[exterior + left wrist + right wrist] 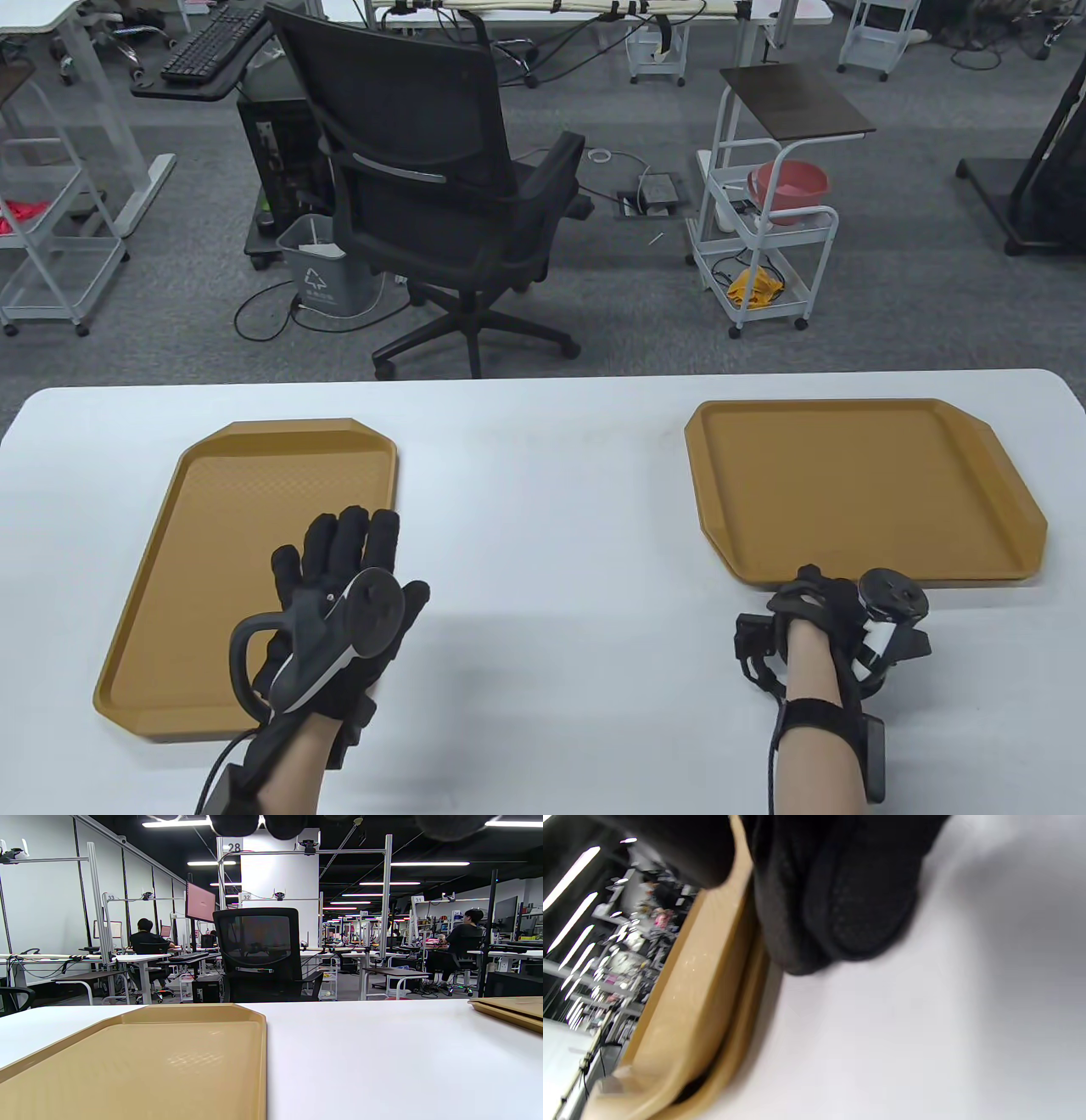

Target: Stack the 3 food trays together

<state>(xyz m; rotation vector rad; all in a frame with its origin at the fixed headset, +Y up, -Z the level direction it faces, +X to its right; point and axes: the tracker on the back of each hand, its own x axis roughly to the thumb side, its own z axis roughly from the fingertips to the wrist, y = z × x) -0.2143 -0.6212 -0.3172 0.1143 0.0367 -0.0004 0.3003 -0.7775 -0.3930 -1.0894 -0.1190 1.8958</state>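
1. Trays are the things we handle: one brown tray (254, 543) lies flat on the white table (543, 475) under our left hand (339, 611), and a stack of two trays (857, 484) lies just beyond our right hand (819, 603), well apart from the single one.
2. We hold our left hand flat and spread, fingers straight, above the near right part of the single tray. Whether the palm touches the tray, we cannot tell.
3. Our left wrist view shows that tray (140, 1065) right below the hand and the edge of the stack (509, 1010) far off to the right, two rims one upon the other.
4. Our right hand sits at the near edge of the stack, fingers curled down at the rim. The right wrist view shows gloved fingers (840, 891) against the two rims (712, 984), with a dark gap between the upper and lower tray at one end.
5. Whether we truly grip that rim or only touch it, we cannot tell.
6. Beyond both hands, past the table's far edge, stands a black office chair (441, 178).
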